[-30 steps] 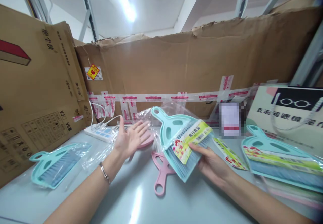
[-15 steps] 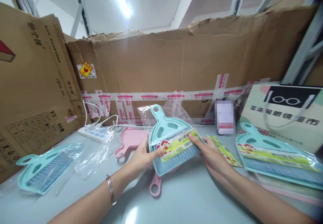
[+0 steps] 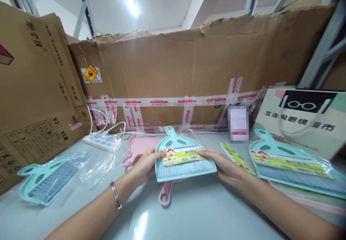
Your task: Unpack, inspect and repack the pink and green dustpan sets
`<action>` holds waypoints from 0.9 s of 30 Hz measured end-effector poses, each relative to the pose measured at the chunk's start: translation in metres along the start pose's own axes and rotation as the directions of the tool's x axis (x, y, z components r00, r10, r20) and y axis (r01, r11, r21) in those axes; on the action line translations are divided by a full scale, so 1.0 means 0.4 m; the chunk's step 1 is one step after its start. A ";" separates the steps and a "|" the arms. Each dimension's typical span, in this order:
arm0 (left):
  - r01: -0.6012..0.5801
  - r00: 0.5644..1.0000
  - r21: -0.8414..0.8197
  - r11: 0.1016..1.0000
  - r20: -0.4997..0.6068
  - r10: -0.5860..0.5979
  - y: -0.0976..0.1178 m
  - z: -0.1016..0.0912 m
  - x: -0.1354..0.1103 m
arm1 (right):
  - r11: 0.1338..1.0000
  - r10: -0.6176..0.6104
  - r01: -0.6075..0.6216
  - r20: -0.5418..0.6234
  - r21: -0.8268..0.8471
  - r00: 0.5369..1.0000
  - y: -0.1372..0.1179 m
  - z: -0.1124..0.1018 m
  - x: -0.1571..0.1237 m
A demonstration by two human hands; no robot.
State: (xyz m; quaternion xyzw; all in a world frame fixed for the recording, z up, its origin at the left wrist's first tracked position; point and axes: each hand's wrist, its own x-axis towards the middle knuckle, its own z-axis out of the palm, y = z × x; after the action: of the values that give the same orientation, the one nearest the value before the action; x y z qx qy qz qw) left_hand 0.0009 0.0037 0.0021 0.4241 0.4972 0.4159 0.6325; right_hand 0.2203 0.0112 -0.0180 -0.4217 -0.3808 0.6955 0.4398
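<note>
A light-blue dustpan and brush set [image 3: 186,171] with a yellow-green label card [image 3: 186,156] is held up in front of me, handle pointing away. Clear plastic shows around its upper part. My left hand [image 3: 148,162] grips its left edge, thumb on the card's left end. On the other side my right hand [image 3: 221,162] is closed on the right edge, thumb at the card's right end. Beneath the set a pink handle [image 3: 165,195] sticks out toward me. Behind my left hand lies a pink dustpan [image 3: 137,148].
Another bagged blue set [image 3: 50,178] lies at left, near loose clear bags [image 3: 102,168] and a power strip [image 3: 101,141]. At right are spare label cards [image 3: 238,158], stacked bagged sets [image 3: 292,160] and a paper bag [image 3: 300,121]. Cardboard boxes [image 3: 162,67] wall the back.
Both hands have lowered the blue set slightly and levelled it; before, it was tilted with its handle leaning left. Both thumbs stay on the card.
</note>
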 end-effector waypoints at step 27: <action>-0.215 0.976 0.022 0.976 0.038 0.214 -0.025 0.005 0.006 | 0.996 -0.025 0.036 -0.146 0.078 0.989 0.021 -0.002 0.014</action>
State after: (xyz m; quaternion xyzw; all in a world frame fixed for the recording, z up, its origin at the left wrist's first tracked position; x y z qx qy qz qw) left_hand 0.0042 0.0026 -0.0078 0.4908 0.4424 0.4677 0.5871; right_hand 0.2173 0.0138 -0.0274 -0.4470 -0.3258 0.6711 0.4936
